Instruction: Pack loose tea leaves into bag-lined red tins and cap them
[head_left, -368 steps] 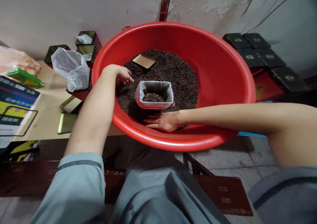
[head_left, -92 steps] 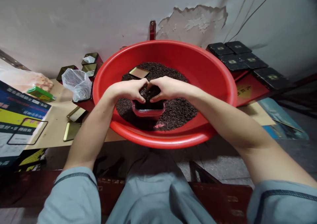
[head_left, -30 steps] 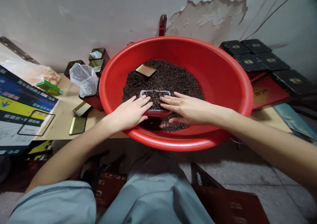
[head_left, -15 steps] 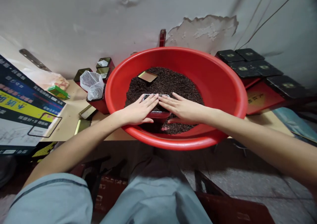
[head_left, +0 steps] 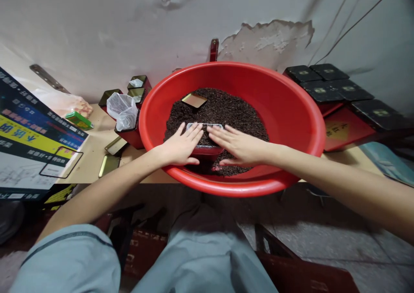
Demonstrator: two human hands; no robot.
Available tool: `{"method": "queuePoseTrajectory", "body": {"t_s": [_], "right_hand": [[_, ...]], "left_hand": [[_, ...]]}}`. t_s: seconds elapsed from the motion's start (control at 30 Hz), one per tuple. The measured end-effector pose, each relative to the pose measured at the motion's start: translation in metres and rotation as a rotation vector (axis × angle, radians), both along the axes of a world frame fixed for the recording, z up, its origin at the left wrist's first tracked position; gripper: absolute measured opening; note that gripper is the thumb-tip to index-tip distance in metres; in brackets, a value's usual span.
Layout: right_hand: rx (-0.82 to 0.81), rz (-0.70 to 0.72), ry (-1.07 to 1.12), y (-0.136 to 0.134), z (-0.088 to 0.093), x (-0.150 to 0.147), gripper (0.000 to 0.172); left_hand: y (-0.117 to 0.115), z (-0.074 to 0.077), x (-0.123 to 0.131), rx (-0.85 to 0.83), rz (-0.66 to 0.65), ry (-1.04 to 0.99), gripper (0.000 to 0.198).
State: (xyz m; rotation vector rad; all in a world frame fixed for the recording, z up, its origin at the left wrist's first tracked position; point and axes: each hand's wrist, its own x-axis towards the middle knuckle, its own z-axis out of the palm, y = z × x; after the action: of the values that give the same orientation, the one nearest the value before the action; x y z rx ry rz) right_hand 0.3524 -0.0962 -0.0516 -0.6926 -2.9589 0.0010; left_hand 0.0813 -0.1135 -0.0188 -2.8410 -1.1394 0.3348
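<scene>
A red tin (head_left: 204, 152), filled with dark loose tea leaves, stands in a big red plastic basin (head_left: 291, 107). A clear plastic liner shows around its mouth. My left hand (head_left: 183, 145) lies over the tin's left side, palm down, fingers stretched out. Over the right side rests my right hand (head_left: 237, 145), also flat with its fingers spread. Neither hand grips anything; whether the palms touch the leaves is hidden. Around the tin lies a heap of dark tea leaves (head_left: 233, 105), with a gold-coloured tin lid (head_left: 194, 100) on top.
Open red tins (head_left: 129, 134), one with a plastic bag (head_left: 122, 111), stand left of the basin. Lids (head_left: 109, 165) lie before them on the table (head_left: 155, 176). Several closed tins with black lids (head_left: 320, 90) are at right. A printed box (head_left: 29, 142) stands far left.
My hands have drawn apart from their touching fingertips, left hand to the left and right hand slightly right. More of the leaves in the tin shows between them.
</scene>
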Motion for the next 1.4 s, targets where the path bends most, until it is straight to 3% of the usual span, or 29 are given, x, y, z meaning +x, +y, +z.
{"method": "queuePoseTrajectory", "body": {"t_s": [0.1,0.27,0.37,0.5,0.73,1.07,1.4], "right_hand": [[-0.022,-0.018,-0.007,-0.002,0.000,0.001,0.093],[-0.131,-0.149,0.049,0.003,-0.002,-0.001,0.103],[-0.245,-0.264,0.240,0.017,-0.006,-0.005,0.121],[-0.332,-0.204,0.373,0.031,-0.006,-0.006,0.124],[-0.328,-0.209,0.418,0.014,0.009,0.009,0.117],[-0.320,-0.189,0.410,0.015,0.007,0.003,0.118],[-0.388,-0.198,0.427,0.011,0.001,0.003,0.123]], "left_hand": [[0.005,0.001,-0.005,-0.028,0.016,-0.030,0.104],[0.037,-0.007,-0.020,-0.130,0.043,-0.253,0.127],[0.061,-0.019,-0.026,-0.176,-0.021,-0.398,0.132],[0.075,-0.026,-0.026,-0.160,-0.157,-0.478,0.136],[0.061,-0.010,-0.018,-0.141,-0.205,-0.507,0.132],[0.048,-0.007,-0.017,-0.099,-0.150,-0.399,0.134],[0.039,-0.008,-0.006,-0.197,-0.030,-0.394,0.138]]}}
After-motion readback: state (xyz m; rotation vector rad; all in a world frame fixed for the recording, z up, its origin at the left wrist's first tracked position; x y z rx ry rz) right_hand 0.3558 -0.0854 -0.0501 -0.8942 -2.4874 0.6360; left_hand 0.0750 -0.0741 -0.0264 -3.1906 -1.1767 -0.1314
